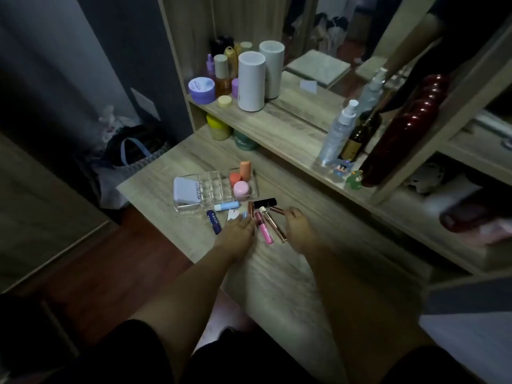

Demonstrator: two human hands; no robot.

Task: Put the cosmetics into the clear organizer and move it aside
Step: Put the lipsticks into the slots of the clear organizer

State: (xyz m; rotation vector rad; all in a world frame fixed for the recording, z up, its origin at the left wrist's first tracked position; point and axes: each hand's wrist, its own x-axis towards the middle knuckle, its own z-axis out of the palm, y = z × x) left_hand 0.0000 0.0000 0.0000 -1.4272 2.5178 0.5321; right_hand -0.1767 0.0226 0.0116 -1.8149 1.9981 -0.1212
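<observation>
The clear organizer (214, 189) stands on the wooden desk. It holds a lilac compact (185, 191), orange sponges (241, 170) and a pink jar (241, 189). In front of it lie a light blue stick (227, 206), a dark blue Nivea stick (214, 221), a black tube (265, 202), a pink tube (263, 228), a clear gold-trimmed tube (274, 223) and a brown tube (277, 209). My left hand (237, 232) lies flat with fingers over a small white item (232, 214) and a rose-gold tube (251, 209). My right hand (300, 227) rests beside the tubes, fingers curled, holding nothing I can see.
The shelf behind carries two white cylinders (251, 80), a purple jar (201, 89), bottles, and spray bottles (336, 134) by the mirror. A dark red object (401, 128) leans at the right. A bag (133, 151) sits on the floor to the left of the desk.
</observation>
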